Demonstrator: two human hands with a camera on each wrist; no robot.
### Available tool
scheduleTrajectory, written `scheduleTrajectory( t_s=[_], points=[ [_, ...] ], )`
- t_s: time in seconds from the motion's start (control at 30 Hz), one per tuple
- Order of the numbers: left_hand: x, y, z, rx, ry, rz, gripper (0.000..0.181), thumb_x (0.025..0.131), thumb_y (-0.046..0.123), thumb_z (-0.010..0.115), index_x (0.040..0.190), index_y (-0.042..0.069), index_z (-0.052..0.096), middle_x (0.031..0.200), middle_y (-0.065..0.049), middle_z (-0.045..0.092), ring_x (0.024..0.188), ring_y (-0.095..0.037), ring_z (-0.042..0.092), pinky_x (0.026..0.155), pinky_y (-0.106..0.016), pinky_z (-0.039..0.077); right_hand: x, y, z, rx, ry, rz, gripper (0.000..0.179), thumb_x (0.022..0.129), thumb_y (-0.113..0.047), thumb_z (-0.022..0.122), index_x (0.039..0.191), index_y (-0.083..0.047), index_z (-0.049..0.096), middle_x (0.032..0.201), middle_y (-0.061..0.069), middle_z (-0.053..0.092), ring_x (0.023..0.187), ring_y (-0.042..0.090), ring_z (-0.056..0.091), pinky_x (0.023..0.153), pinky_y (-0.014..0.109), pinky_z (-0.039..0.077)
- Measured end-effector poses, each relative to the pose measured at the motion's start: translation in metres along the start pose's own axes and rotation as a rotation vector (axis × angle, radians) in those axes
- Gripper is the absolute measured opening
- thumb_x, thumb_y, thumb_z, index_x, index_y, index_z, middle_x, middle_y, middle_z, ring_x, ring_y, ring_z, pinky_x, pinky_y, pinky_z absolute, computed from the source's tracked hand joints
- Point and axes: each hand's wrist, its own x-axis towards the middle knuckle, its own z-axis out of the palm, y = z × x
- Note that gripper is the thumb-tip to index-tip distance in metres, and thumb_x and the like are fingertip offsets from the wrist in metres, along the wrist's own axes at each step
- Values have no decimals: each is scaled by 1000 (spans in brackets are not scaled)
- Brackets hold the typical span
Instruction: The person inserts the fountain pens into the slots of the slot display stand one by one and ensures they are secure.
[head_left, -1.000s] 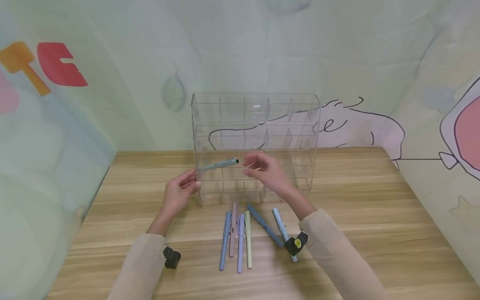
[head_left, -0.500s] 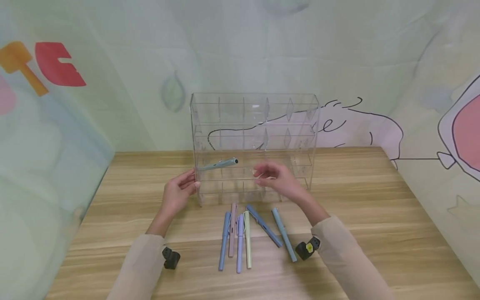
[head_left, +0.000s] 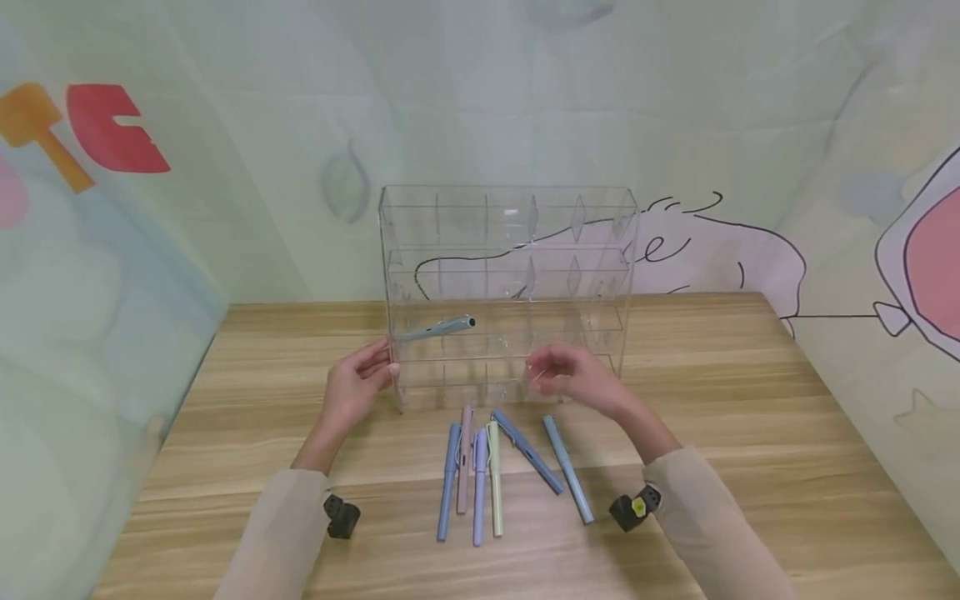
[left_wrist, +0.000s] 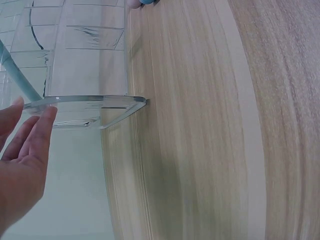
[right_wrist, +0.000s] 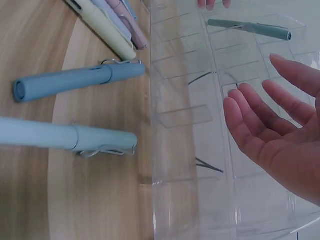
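Left hand (head_left: 352, 393), fingers extended, touches the acrylic rack (head_left: 510, 249); right hand (head_left: 576, 381) is empty, fingers relaxed. Racking appears underway; next likely calls for grasping the rightmost pen (head_left: 568, 469).

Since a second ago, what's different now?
The right hand moved down and rightward, away from the pen in the rack. No pen was picked up or let go. The left hand stayed at the side of the clear rack, and the six pens in front stayed put.
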Motion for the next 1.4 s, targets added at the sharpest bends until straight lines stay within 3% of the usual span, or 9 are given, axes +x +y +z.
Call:
scheduleTrajectory(
  t_s=[0.4,0.6,1.07,1.4],
  points=[
    [0,-3,0,4,1,17,47,89,1,57,133,-2,43,120,-26,53,108,-33,55,79,-19,54,-20,22,-6,-57,-117,106,40,82,-4,63,117,10,51,105,23,58,90,24,59,77,32,56],
    [0,-2,0,0,-1,13,47,89,1,57,133,-2,43,121,-26,52,108,-33,54,78,-19,54,-27,30,-6,-129,-140,86,41,81,-8,67,116,7,54,105,20,59,94,28,57,80,32,53],
    [1,-2,1,9,3,22,46,89,2,58,133,-1,44,120,-25,53,107,-33,55,78,-20,54,-36,60,-1,-130,-78,96,54,75,-10,73,121,6,51,116,23,53,95,33,55,78,34,51],
    [1,-2,1,1,-4,12,47,89,1,57,133,-1,43,121,-25,53,107,-33,55,79,-20,53,-39,66,6,-93,-72,93,58,73,-3,73,123,9,46,111,25,52,82,23,57,70,28,53]
  ],
)
